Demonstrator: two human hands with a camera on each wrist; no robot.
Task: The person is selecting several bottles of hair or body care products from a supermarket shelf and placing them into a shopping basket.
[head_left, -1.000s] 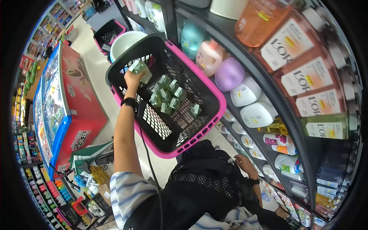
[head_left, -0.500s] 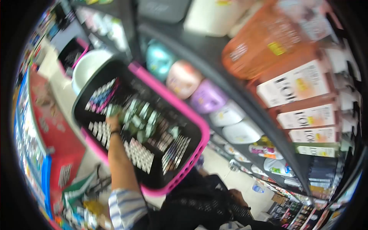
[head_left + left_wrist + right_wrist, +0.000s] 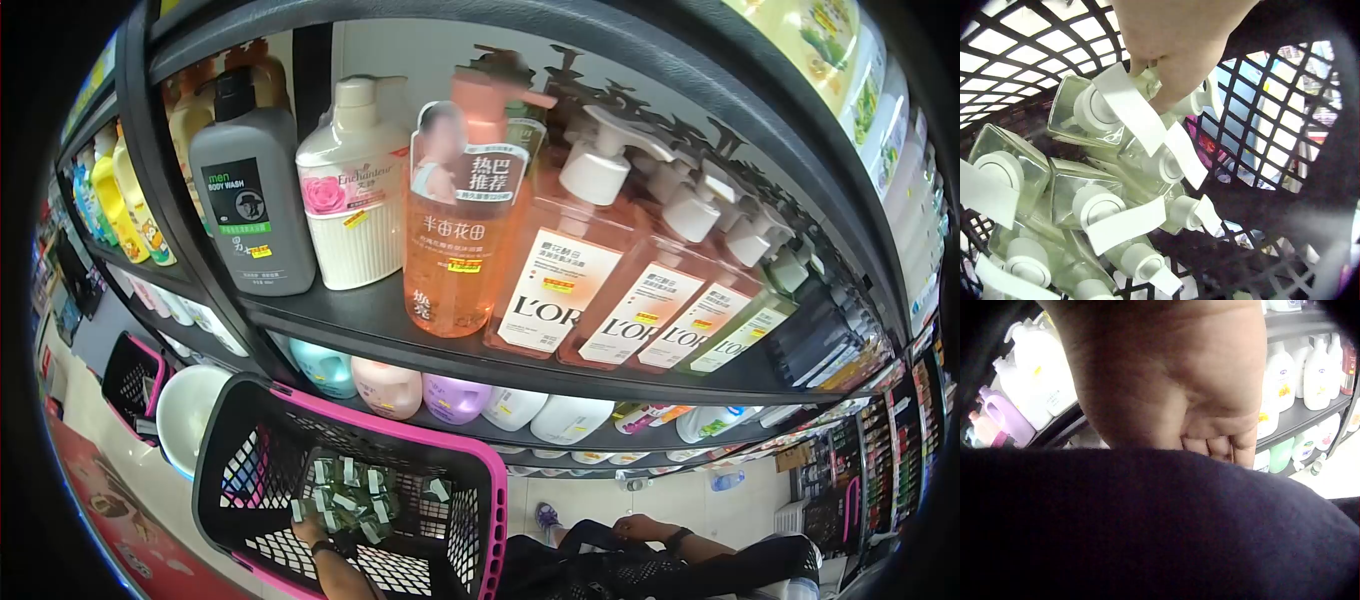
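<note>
Inside the black basket with a pink rim, my left hand is low at the near-left side, beside a cluster of pale green pump bottles. The left wrist view shows this left hand reaching down from the top, its fingers and thumb round a green bottle mostly hidden by the hand and a white pump top. Other bottles stand close by with white strips on their pumps. My right hand rests near dark clothing, holding nothing visible; in the right wrist view the hand has loosely bent fingers.
A dark shelf with large pump bottles runs above and behind the basket. A white tub and another basket stand at the left, near a red cabinet. One green bottle lies apart inside the basket.
My left hand has lowered its bottle from above the basket's left side to beside the cluster. The head view has swung up, showing more shelf, with the basket lower in it.
</note>
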